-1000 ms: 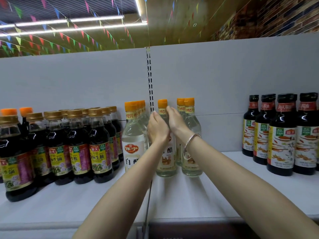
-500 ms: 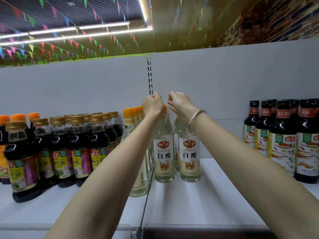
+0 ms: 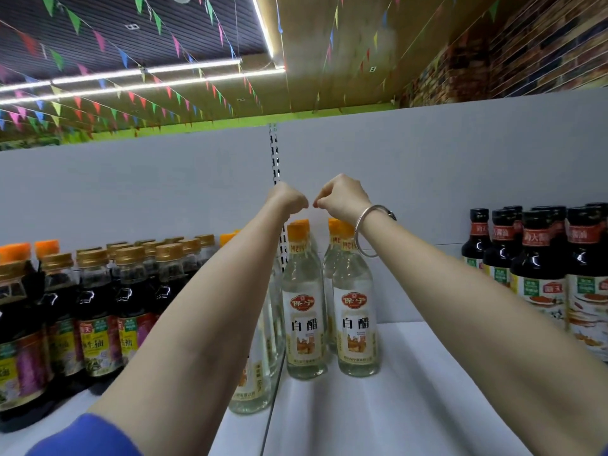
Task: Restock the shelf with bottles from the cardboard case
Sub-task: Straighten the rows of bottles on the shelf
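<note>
A: Centre of the frame: two clear vinegar bottles, the left front bottle (image 3: 304, 301) and the right front bottle (image 3: 357, 304), stand upright on the white shelf (image 3: 411, 406), just beside each other, labels facing out. More clear bottles stand behind them and to their left.

B: And the hands?

A: Both are raised above the orange caps, at mid-frame against the grey back panel (image 3: 460, 179). The left hand (image 3: 288, 199) and the right hand (image 3: 343, 197) are curled into loose fists and hold nothing. A second ago both hands lay against the neck and shoulder of the left front bottle; half a second ago they were at its cap. Now they are lifted clear, not touching any bottle.

B: Meaning for the task?

A: Judged from this, one placement is finished: the bottle is set down, squared and released. The cardboard case is not in view. Bare shelf remains to the right, between the clear bottles and the dark sauce bottles (image 3: 539, 268) at right; the soy sauce bottles (image 3: 98, 301) fill the left.
</note>
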Available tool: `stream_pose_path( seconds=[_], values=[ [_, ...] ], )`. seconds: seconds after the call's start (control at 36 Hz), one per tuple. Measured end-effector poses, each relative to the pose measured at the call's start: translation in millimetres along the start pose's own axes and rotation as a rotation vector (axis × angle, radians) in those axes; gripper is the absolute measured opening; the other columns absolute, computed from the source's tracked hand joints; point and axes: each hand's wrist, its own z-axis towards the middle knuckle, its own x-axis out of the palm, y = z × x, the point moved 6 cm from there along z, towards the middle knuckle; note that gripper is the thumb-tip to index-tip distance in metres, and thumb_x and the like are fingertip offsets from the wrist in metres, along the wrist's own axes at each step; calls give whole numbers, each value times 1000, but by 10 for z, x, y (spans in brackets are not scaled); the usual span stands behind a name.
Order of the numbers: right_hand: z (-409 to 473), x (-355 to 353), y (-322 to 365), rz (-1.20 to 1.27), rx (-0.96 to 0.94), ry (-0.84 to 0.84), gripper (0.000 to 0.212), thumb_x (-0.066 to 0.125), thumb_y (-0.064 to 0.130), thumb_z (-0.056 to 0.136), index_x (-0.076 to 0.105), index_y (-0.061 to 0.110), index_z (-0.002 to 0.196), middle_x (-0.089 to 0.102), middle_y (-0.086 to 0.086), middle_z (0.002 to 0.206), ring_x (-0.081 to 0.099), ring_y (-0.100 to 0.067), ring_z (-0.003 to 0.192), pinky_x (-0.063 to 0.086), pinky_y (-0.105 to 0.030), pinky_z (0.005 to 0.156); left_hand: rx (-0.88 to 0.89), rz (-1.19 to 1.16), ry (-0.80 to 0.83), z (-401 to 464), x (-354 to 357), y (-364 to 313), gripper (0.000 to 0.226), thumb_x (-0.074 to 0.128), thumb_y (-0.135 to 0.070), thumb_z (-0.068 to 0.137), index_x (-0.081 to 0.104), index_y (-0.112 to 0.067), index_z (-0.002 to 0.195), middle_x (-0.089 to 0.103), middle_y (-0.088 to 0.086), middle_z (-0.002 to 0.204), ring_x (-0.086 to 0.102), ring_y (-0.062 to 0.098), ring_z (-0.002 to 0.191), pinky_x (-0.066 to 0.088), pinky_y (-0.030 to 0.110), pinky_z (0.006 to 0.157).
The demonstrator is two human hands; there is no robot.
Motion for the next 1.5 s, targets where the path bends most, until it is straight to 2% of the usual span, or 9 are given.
stream_pose_path(
  seconds=[0.08, 0.31, 0.44, 0.56, 0.72, 0.97, 1.14, 1.36, 1.5],
  values=[
    [39, 44, -54, -58, 31, 15, 14, 62, 23, 90, 74, 18, 95, 70, -1, 103, 57, -22, 101, 34, -38, 94, 10, 60, 1, 67, 47, -21, 36, 66, -16, 88, 61, 9, 114, 61, 26, 120, 62, 37, 110, 54, 34, 79],
    [132, 53, -207, 3, 97, 52, 13, 66, 18, 86, 73, 12, 95, 69, -8, 106, 59, -28, 105, 42, -48, 99, 22, 169, -33, 258, 99, 9, 35, 68, -25, 87, 62, 3, 107, 61, 14, 109, 62, 27, 108, 52, 37, 95],
    [182, 73, -290, -2, 129, 57, 17, 66, 19, 86, 73, 10, 98, 69, -9, 107, 60, -28, 103, 46, -45, 97, -28, 151, -12, 357, 184, 53, 46, 75, -30, 80, 61, 2, 110, 66, 13, 110, 66, 25, 98, 54, 32, 86],
    [194, 101, -380, -1, 151, 44, 26, 61, 12, 86, 69, 4, 109, 67, -13, 114, 61, -28, 109, 50, -46, 94, -83, 70, 16, 461, 254, 100, 45, 73, -11, 81, 58, 2, 122, 61, 13, 107, 58, 27, 116, 46, 27, 81],
    [237, 129, -429, -29, 157, 43, 26, 60, 15, 89, 69, 5, 111, 66, -10, 115, 61, -22, 105, 53, -34, 88, -33, 194, -53, 543, 249, 128, 68, 83, -28, 71, 52, 2, 124, 58, 16, 124, 58, 30, 114, 51, 37, 96],
    [257, 174, -430, -128, 189, 52, 34, 67, 28, 87, 63, 5, 111, 64, -10, 110, 53, -20, 84, 46, -25, 67, 21, 263, -81, 597, 261, 142, 62, 85, -30, 68, 59, 1, 114, 62, 15, 116, 62, 31, 108, 53, 38, 92],
    [283, 186, -421, -154, 174, 57, 33, 67, 28, 87, 64, 4, 110, 64, -10, 112, 60, -25, 104, 46, -26, 73, 40, 311, -106, 621, 232, 153, 57, 84, -30, 69, 60, 1, 110, 65, 15, 110, 64, 29, 101, 55, 36, 86],
    [267, 175, -413, -165, 166, 44, 32, 65, 28, 89, 62, 4, 110, 63, -10, 113, 57, -23, 96, 45, -27, 72, 51, 340, -92, 612, 214, 150, 52, 83, -32, 70, 62, 0, 106, 59, 10, 92, 64, 28, 98, 55, 32, 81],
    [257, 178, -433, -144, 186, 43, 34, 67, 28, 87, 61, 4, 110, 63, -10, 111, 56, -22, 93, 44, -26, 68, 22, 292, -88, 614, 214, 178, 57, 85, -34, 68, 60, -1, 108, 64, 14, 107, 63, 28, 101, 55, 35, 86]
  ],
)
